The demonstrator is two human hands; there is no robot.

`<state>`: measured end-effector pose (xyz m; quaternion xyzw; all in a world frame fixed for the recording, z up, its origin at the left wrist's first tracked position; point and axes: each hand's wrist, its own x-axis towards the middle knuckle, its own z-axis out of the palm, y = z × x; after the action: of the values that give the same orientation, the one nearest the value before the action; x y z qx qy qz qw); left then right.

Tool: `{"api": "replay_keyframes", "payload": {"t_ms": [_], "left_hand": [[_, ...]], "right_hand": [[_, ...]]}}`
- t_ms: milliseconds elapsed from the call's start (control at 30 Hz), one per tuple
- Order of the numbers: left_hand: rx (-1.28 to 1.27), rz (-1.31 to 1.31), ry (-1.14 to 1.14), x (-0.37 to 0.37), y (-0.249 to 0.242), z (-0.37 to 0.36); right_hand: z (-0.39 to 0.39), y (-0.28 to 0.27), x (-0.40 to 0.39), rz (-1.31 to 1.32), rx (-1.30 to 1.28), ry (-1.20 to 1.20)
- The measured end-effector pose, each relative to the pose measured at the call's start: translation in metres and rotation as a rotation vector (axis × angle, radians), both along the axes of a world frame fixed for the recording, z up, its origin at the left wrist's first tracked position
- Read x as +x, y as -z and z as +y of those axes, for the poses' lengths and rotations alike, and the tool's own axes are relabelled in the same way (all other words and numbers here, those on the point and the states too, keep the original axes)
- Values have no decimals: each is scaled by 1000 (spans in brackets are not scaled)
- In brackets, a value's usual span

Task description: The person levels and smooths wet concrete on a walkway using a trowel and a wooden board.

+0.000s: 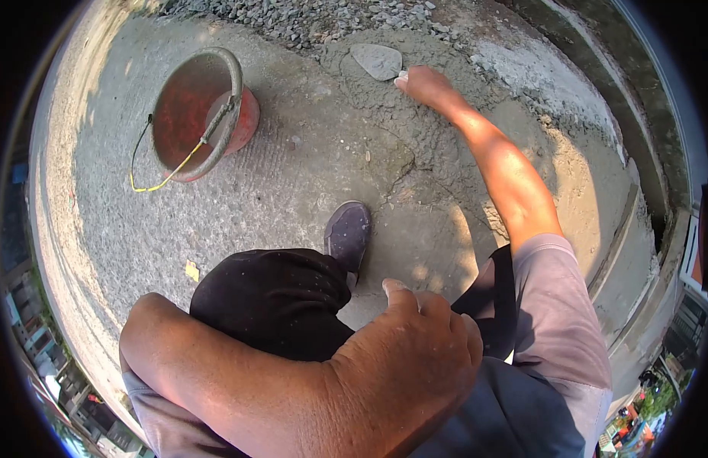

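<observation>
My right hand (424,82) is closed at the top right of centre, its fingers wrapped round the handle end of a trowel. The trowel's rounded blade (377,61) is coated in grey and lies flat on wet grey mortar (415,130), to the left of the hand. Close to the camera, my left hand (415,351) is raised in front of my body with its fingers curled. The fingertips point away from view, so whether it holds anything is hidden.
A red bucket (243,122) with a mortar-crusted rim and a yellow-wrapped handle leans at the upper left. Grey gravel (293,23) lies along the top. My shoe (349,237) is on the concrete. A concrete channel edge (625,244) runs down the right.
</observation>
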<state>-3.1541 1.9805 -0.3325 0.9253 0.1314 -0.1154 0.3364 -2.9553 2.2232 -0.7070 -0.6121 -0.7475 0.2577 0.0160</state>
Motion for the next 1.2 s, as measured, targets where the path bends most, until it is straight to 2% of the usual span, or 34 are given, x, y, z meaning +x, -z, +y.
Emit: {"api": "replay_keyframes", "payload": {"t_ms": [33, 100, 133, 200, 233, 333, 433, 600, 833, 933, 1033, 1133, 1200], "left_hand": [[18, 1, -7, 2, 5, -5], [45, 15, -39, 12, 19, -19], [55, 34, -67, 16, 21, -23], [168, -58, -43, 17, 18, -17], [226, -102, -36, 17, 17, -12], [19, -87, 43, 22, 12, 10], [126, -58, 56, 15, 22, 24], [62, -133, 29, -9, 31, 51], [38, -130, 56, -37, 47, 88], [-25, -148, 6, -38, 53, 87], [156, -293, -171, -29, 79, 58], [96, -274, -121, -35, 72, 65], [7, -280, -60, -42, 67, 78]], "right_hand": [[-7, -8, 3, 75, -160, 161], [-52, -20, 15, 523, -346, 539], [-82, -24, 15, 779, -395, 802], [-133, -18, 14, 1115, -393, 1133], [-152, -11, 11, 1188, -385, 1172], [-159, 15, -16, 1290, -457, 1367], [-125, 24, -51, 1254, -424, 1447], [-74, 38, -86, 1312, -438, 1420], [-30, 43, -134, 1215, -427, 1387], [-11, 46, -145, 1202, -460, 1319], [8, 41, -170, 1105, -470, 1184], [42, 46, -195, 913, -470, 1065], [57, 44, -200, 898, -505, 951]]}}
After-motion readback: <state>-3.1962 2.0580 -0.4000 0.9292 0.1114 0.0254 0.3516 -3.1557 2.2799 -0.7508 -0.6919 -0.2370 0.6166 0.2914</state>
